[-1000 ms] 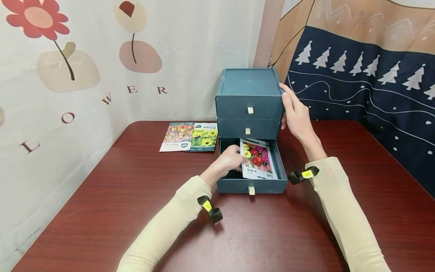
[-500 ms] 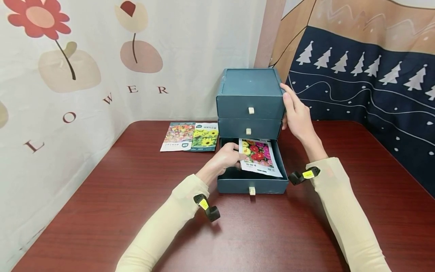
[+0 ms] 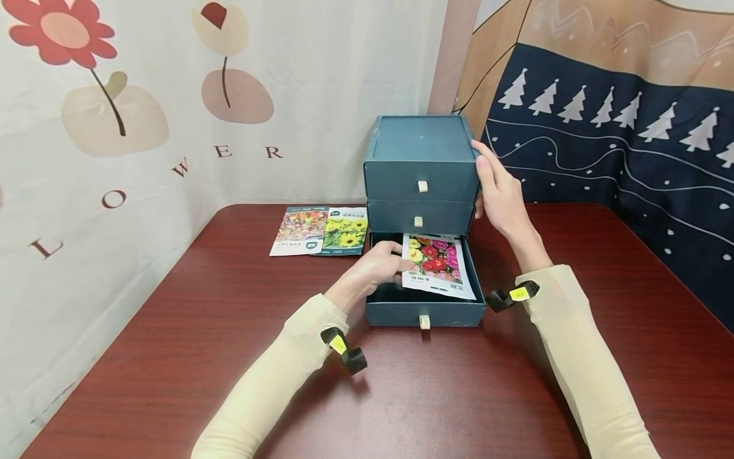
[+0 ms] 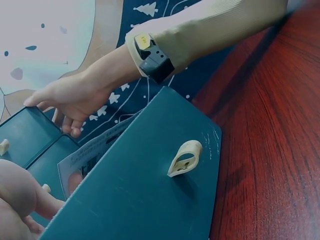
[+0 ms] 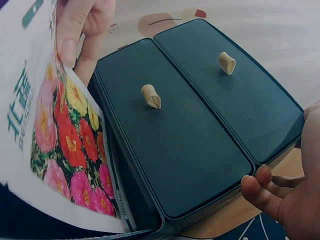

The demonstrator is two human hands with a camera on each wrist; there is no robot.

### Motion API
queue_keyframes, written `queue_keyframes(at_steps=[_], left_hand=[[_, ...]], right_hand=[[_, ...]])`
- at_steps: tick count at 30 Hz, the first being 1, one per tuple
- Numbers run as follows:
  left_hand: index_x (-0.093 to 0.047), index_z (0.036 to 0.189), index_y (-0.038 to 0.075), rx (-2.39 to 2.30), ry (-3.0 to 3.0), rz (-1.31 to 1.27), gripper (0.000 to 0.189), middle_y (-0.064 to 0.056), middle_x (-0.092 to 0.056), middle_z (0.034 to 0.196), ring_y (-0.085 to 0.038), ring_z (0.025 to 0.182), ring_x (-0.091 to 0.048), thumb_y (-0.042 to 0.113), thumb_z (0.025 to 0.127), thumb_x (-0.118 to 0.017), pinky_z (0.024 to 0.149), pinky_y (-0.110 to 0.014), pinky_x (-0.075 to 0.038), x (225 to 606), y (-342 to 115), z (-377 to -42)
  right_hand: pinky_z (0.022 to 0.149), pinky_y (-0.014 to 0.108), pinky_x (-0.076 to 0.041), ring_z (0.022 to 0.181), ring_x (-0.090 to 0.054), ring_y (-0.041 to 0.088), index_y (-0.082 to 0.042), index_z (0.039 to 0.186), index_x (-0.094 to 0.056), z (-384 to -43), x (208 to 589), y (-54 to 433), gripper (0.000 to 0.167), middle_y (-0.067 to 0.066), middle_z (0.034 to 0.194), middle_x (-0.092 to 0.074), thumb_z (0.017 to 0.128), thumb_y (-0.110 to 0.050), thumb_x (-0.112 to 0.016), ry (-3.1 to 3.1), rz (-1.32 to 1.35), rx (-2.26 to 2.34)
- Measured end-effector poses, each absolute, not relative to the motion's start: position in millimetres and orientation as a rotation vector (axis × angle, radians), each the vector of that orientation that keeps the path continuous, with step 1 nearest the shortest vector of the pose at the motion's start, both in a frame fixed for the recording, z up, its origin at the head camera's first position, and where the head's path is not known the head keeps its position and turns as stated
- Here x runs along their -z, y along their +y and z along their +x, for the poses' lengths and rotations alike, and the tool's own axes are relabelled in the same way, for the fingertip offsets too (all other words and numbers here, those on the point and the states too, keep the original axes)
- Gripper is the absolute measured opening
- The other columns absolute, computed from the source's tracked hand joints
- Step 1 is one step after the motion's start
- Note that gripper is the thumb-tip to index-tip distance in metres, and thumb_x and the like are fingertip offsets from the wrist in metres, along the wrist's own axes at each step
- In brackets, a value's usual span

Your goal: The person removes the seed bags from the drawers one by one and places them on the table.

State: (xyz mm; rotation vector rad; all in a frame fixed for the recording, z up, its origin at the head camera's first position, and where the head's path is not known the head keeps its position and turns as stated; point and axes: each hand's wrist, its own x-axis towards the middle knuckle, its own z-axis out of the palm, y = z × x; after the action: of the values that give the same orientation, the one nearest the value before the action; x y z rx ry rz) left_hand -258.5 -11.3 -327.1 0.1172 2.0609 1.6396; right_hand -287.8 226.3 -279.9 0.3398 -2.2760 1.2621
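My left hand (image 3: 381, 261) reaches into the open bottom drawer (image 3: 395, 314) of a teal three-drawer box (image 3: 424, 140). Thumb and fingers pinch the left edge of a flower seed packet (image 3: 437, 262), printed with red, pink and yellow blooms. The packet is tilted, its near edge raised inside the drawer; in the right wrist view its printed front (image 5: 70, 135) faces the camera. Another packet's edge shows behind it. My right hand (image 3: 504, 197) rests against the box's upper right side, index finger along the top edge, fingertips (image 5: 251, 186) touching the side.
Two more seed packets, one with mixed blooms (image 3: 301, 229) and one with yellow flowers (image 3: 346, 231), lie overlapping on the red-brown table (image 3: 229, 306) left of the box. Both upper drawers are closed, with small cream pull tabs (image 3: 423, 186). Printed curtains hang behind.
The left hand has shifted slightly left, and the pinched packet has moved a little left with its near edge lifted off the drawer floor. The right hand stays on the box.
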Motion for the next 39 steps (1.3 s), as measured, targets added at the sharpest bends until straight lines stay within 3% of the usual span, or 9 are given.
queue_keyframes(at_steps=[6,14,26,39], left_hand=[[-0.049,0.134,-0.009,-1.669,2.015,0.137,0.035,-0.023,-0.067,0.113,-0.023,0.091,-0.069,0.002,0.102,-0.056,0.079,-0.032,-0.058,325.7,-15.3,-258.7],[-0.049,0.133,-0.008,-1.650,1.994,0.166,0.035,-0.021,-0.068,0.108,-0.021,0.083,-0.069,0.001,0.101,-0.059,0.069,-0.029,-0.057,325.1,-17.7,-256.7],[-0.048,0.130,-0.008,-1.610,1.951,0.210,0.033,-0.020,-0.069,0.104,-0.019,0.079,-0.068,0.001,0.100,-0.059,0.066,-0.027,-0.056,322.8,-24.8,-253.8],[-0.049,0.132,-0.007,-1.563,1.914,0.239,0.035,-0.020,-0.070,0.107,-0.018,0.082,-0.069,0.003,0.100,-0.060,0.071,-0.028,-0.058,318.9,-36.8,-251.4]], right_hand=[[0.053,0.025,-0.048,0.045,-0.051,0.018,-0.031,0.155,-0.041,-287.5,278.8,226.5,0.049,0.021,0.066,-0.053,0.109,-0.046,-0.035,-2.274,0.341,-1.258],[0.053,0.025,-0.048,0.045,-0.051,0.018,-0.032,0.155,-0.040,-286.7,278.7,227.1,0.049,0.026,0.070,-0.054,0.109,-0.047,-0.034,-2.279,0.333,-1.260],[0.053,0.025,-0.048,0.045,-0.051,0.018,-0.032,0.155,-0.041,-287.0,279.2,226.9,0.048,0.028,0.071,-0.053,0.109,-0.047,-0.034,-2.274,0.335,-1.260],[0.054,0.025,-0.048,0.045,-0.051,0.018,-0.032,0.155,-0.041,-287.6,280.3,226.2,0.049,0.025,0.069,-0.053,0.109,-0.048,-0.034,-2.275,0.338,-1.268]])
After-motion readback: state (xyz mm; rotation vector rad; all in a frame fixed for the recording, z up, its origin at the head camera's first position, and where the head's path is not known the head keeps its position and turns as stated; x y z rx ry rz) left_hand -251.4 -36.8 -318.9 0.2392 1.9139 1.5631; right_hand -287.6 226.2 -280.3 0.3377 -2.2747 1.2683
